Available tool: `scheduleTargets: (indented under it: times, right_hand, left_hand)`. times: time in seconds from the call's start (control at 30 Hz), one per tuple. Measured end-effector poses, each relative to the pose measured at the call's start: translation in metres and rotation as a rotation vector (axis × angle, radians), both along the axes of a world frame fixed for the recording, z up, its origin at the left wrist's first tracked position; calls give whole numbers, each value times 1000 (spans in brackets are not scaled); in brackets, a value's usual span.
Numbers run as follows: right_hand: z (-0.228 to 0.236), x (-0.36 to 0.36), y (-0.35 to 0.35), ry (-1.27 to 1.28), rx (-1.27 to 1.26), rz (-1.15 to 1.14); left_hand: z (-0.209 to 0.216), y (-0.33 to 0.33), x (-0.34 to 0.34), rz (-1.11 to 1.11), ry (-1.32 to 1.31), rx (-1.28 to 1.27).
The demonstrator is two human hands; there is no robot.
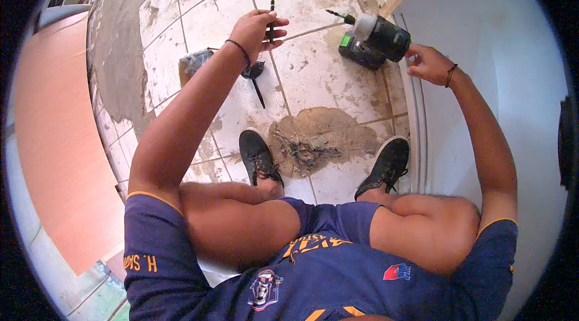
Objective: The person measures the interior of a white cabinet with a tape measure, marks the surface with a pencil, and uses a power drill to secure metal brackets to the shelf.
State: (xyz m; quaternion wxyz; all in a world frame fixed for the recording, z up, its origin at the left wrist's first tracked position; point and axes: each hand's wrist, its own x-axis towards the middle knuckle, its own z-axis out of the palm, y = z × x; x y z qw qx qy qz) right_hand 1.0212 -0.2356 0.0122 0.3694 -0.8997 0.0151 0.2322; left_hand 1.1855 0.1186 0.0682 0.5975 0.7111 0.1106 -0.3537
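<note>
My left hand [256, 31] is raised over the tiled floor, holding a slim black pen-shaped stick [272, 22] upright against its fingers. Its exact kind does not show. Below that hand, a small dark round piece [254, 70] lies by a thin black stick [259, 93]. At the right, a black and grey cordless drill [383, 37] with a long bit [339, 16] appears to stand on its battery [360, 52]. My right hand [428, 64] is at the drill's rear end, fingers curled around something small and pale that I cannot make out.
A clear plastic bag [194, 63] lies partly behind my left forearm. Between my shoes is a patch of mortar with dark debris [307, 152]. A pale door or panel [470, 25] stands close on the right. An orange-pink board [60, 140] lies along the left.
</note>
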Motion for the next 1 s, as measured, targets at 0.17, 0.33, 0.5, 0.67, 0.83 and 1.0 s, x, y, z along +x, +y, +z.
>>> scheduleTargets:
  times: [0.17,0.33,0.5,0.67,0.83,1.0]
  right_hand:
    - [2,35,-42,-137,-156,-98]
    - [6,36,-46,-246,36,-195]
    - [32,35,-42,-266,39,-263]
    - [49,15,-48,-281,114,-477]
    - [51,6,-63,-302,174,-470]
    - [119,-2,-19,-250,211,-160]
  left_hand:
    - [9,19,11,-105,-236,152]
    - [-80,61,-16,-546,-643,811]
    - [-105,90,-44,-1057,-660,1147]
    - [-116,90,-35,-1065,-559,1249]
    - [-119,102,-21,-1107,-349,1072]
    - [-30,70,-69,-1032,287,345]
